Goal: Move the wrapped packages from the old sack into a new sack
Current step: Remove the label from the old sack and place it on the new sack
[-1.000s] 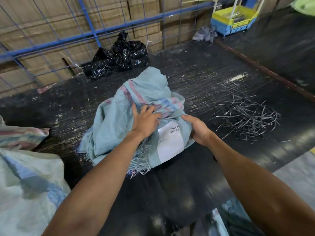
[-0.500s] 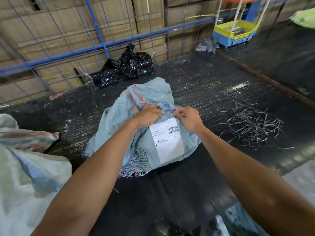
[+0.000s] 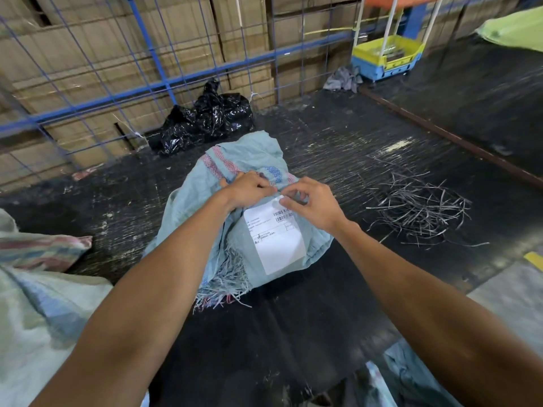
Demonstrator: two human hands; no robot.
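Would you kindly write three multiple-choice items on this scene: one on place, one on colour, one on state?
1. Where is the black plastic bag?
A. beyond the blue sack, by the wire fence
B. on the yellow crate
C. under the label

2. What colour is the label on the sack?
A. yellow
B. white
C. red

3. What is the right hand doing?
A. resting flat
B. holding strips
C. pinching the label's top edge

A: it lies against the fence.
B: white with a barcode.
C: its fingers close on the lifted edge.
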